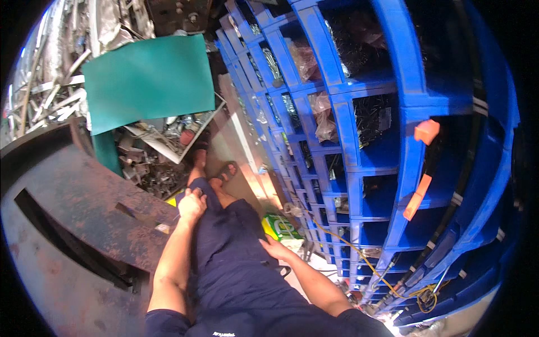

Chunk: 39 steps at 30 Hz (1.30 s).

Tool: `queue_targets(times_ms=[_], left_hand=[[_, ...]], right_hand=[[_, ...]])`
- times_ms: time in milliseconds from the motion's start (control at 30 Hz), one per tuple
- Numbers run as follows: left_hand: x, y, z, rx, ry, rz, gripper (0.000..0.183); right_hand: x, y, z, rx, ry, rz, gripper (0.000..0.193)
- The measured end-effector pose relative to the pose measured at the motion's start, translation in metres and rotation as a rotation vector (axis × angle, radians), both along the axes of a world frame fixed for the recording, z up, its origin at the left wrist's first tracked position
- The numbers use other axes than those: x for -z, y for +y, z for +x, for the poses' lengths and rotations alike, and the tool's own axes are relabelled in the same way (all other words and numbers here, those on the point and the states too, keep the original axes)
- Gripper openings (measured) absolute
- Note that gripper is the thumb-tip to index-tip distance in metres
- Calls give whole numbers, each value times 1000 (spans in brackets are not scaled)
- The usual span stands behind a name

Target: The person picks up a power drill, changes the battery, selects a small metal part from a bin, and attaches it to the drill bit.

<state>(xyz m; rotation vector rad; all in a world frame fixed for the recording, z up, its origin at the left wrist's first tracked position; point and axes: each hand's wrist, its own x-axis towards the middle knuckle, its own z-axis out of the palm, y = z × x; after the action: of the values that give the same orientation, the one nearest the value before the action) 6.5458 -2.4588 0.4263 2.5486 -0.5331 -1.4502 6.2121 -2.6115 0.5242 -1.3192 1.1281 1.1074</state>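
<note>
My left hand (192, 205) rests on my left thigh, its fingers curled into the dark cloth of my shorts (230, 236) near the hem. Stretched fingers of my right hand (273, 247) lie against the right side of my shorts, and that hand appears to hold nothing. Just beyond it is a green and yellow package (281, 227). Beside my left forearm stands a large rusty metal machine part (101, 196) with long slots. My legs are bent, and sandals show on my feet.
A tall blue rack of bins (349, 146) fills the right side, with small metal parts and plastic bags inside. Orange tags (418, 196) hang on it, and a yellow cord (359, 254) runs across. A green sheet (150, 81) covers part of a scrap-filled box; metal scrap (62, 62) is piled far left.
</note>
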Motion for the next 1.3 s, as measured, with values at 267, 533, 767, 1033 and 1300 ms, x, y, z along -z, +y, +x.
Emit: queue_targets(times_ms=[267,533,767,1033,1300], left_hand=[[16,-34,-1,73,-20,197,67],[30,-27,-7,44,11,177,65],[31,-26,-16,98,-16,159,63],[43,-21,-31,143,-106,102,58],[55,-20,-38,114,-97,119,55]], right_hand=[[69,14,66,-175,175,-102,106],[78,1,105,-279,274,-152,108],[78,13,92,-250,263,-183,107],[98,29,71,-240,192,-244,104],[107,25,77,-296,203,-276,102]])
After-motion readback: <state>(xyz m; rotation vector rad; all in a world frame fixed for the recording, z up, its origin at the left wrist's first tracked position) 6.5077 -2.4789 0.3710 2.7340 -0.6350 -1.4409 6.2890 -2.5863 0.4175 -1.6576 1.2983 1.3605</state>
